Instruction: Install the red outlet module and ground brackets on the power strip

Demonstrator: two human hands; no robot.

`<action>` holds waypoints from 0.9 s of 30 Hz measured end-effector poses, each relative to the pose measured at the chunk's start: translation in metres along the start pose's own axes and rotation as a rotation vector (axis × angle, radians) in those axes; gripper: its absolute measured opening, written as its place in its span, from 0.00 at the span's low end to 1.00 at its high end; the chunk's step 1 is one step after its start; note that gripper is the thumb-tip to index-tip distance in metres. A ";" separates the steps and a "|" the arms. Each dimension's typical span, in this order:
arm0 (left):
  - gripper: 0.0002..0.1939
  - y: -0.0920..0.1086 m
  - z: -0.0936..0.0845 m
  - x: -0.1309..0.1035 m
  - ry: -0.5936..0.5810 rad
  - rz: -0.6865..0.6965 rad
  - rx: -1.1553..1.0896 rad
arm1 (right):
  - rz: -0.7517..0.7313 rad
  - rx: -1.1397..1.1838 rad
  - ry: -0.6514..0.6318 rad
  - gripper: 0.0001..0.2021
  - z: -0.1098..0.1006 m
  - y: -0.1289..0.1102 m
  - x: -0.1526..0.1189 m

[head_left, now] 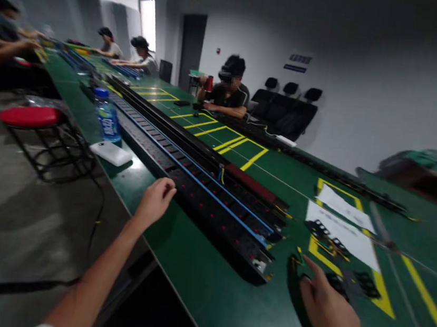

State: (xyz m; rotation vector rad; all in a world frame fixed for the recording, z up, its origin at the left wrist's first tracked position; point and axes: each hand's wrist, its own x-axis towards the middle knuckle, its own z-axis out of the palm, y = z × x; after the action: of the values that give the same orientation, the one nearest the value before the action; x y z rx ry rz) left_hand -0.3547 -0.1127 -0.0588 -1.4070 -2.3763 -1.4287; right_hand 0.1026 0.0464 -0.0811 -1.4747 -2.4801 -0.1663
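Observation:
My left hand (157, 197) is closed at the near edge of a long black rail assembly (212, 213) with blue strips and small red dots; whatever its fingers hold is too small to make out. On the right, my right hand (328, 304) reaches over the green table (210, 295), index finger and thumb closing on a small green-yellow part (300, 254). Dark parts (365, 285) lie beside that hand, and more black pieces (324, 237) rest on white paper (360, 244). A blue-and-yellow wire (222, 174) sticks up from the rail.
A blue-capped bottle (107, 115) and a white object (111, 153) stand left of the rail. Across the table, a person (228, 88) sits holding something red. Other people sit farther left. A red stool (31, 116) is on the floor at left.

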 end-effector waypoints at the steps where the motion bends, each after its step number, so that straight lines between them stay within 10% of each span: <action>1: 0.03 -0.003 0.001 0.002 -0.008 0.023 0.045 | 0.020 -0.032 -0.042 0.22 0.001 0.000 0.000; 8: 0.08 0.002 -0.007 0.003 -0.016 0.034 0.120 | -0.001 0.043 0.061 0.22 -0.005 -0.018 0.004; 14: 0.11 -0.006 -0.018 0.016 -0.179 0.071 0.077 | -0.373 0.247 0.138 0.18 -0.048 -0.069 -0.005; 20: 0.15 -0.022 -0.021 0.028 -0.198 0.110 0.007 | -0.323 0.161 0.223 0.16 -0.050 -0.132 -0.017; 27: 0.17 -0.027 -0.024 0.032 -0.229 0.164 -0.025 | -0.244 0.156 0.261 0.14 -0.046 -0.147 -0.019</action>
State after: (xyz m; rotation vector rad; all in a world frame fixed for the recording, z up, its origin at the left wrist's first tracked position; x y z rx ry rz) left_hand -0.4022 -0.1130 -0.0496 -1.8144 -2.3063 -1.3258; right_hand -0.0104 -0.0504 -0.0372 -1.0167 -2.3889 -0.1914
